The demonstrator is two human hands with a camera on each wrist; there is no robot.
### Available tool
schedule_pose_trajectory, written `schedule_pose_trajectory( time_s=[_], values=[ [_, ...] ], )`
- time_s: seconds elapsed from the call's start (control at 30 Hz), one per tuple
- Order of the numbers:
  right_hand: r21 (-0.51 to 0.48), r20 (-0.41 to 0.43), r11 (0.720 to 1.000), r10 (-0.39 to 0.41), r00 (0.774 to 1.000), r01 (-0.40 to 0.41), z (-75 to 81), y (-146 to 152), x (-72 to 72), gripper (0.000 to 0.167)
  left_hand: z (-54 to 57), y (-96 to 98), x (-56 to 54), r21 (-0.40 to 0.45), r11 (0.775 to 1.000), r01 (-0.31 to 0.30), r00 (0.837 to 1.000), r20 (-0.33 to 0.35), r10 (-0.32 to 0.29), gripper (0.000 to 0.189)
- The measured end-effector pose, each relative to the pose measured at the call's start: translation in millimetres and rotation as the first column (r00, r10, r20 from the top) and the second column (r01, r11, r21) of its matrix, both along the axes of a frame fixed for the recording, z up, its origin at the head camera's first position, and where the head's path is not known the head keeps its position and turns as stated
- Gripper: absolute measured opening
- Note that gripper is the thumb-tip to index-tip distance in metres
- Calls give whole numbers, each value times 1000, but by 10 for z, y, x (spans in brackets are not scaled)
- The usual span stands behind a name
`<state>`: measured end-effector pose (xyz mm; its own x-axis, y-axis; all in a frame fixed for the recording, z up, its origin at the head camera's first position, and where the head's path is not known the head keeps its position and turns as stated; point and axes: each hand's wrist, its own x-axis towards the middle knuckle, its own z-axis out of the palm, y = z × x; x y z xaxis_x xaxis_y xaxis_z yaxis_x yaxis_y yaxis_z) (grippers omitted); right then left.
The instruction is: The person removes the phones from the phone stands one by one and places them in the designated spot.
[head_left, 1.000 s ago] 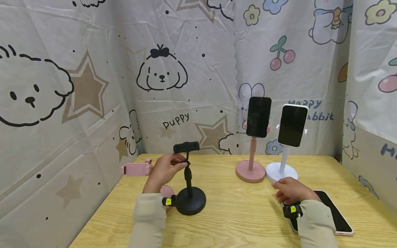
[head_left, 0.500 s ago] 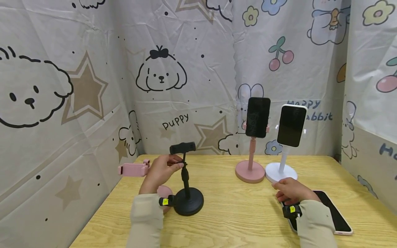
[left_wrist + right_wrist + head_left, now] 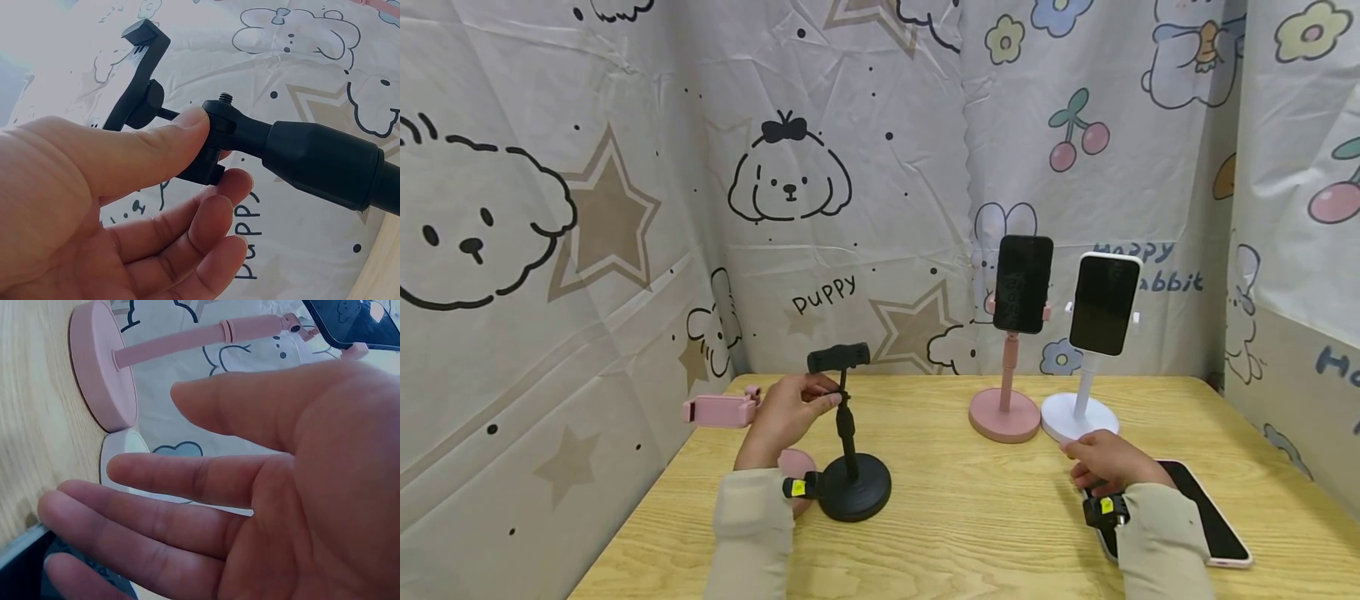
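My left hand (image 3: 790, 414) pinches the black phone stand (image 3: 848, 433) at the joint below its clamp. In the left wrist view the thumb lies on that joint (image 3: 220, 122), where a screw end sticks up, and the index fingertip touches the knob underneath. The stand's round base rests on the table and its clamp holds no phone. My right hand (image 3: 1116, 461) hovers loosely with its fingers apart over the far end of a tablet (image 3: 1206, 517), in front of the white phone stand (image 3: 1078, 417). Nothing lies between its thumb and fingers in the right wrist view.
At the back right a pink phone stand (image 3: 1006, 417) bears a black phone (image 3: 1024, 283). Beside it, a white-framed phone (image 3: 1107, 304) sits in the white stand. Another pink stand (image 3: 722, 411) is partly hidden behind my left arm. Patterned curtains (image 3: 880, 167) enclose the table.
The black stand's upper part and my left hand have shifted slightly left in the head view, partly with a small shift of the whole view. The right hand stays nearly still.
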<state>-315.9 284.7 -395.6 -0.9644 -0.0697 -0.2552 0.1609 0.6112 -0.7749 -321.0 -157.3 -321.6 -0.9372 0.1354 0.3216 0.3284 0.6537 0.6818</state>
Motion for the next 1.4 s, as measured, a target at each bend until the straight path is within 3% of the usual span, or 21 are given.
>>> schedule_pose_trajectory(
  time_s=[0.43, 0.53, 0.7, 0.8, 0.97, 1.07, 1.17, 1.3, 1.4],
  values=[
    [7, 7, 1000, -7, 1000, 7, -2, 68, -4, 36, 2, 15, 10, -24, 999, -20, 999, 49, 22, 21],
    [8, 6, 1000, -5, 1000, 5, 8, 59, 3, 37, 20, 34, 34, -29, 999, -43, 996, 76, 46, 37],
    [7, 5, 1000, -5, 1000, 5, 16, 48, 10, 37, 93, 80, 97, -7, 996, -84, 990, 112, 84, 87],
    [4, 2, 1000, -3, 1000, 3, 7, 55, 14, 37, 139, 112, 131, 38, 996, -74, 995, 73, 72, 95],
    [24, -3, 1000, 4, 1000, -4, 48, 71, 19, 40, 219, 162, 229, 92, 992, -84, 992, -90, 93, 92],
    [50, -35, 999, 10, 999, -8, 117, 71, 30, 44, 276, 218, 317, 145, 984, -100, 970, -204, 129, 86],
    [75, -99, 997, 7, 995, 0, 204, 55, 46, 46, 332, 301, 404, 216, 973, -86, 931, -329, 155, 77],
    [100, -219, 994, -13, 976, 35, 330, -2, 80, 49, 409, 433, 504, 297, 955, 18, 851, -506, 142, 64],
    [96, -339, 992, -42, 940, 79, 419, -61, 110, 51, 462, 554, 590, 311, 941, 131, 784, -614, 94, 58]
  ],
)
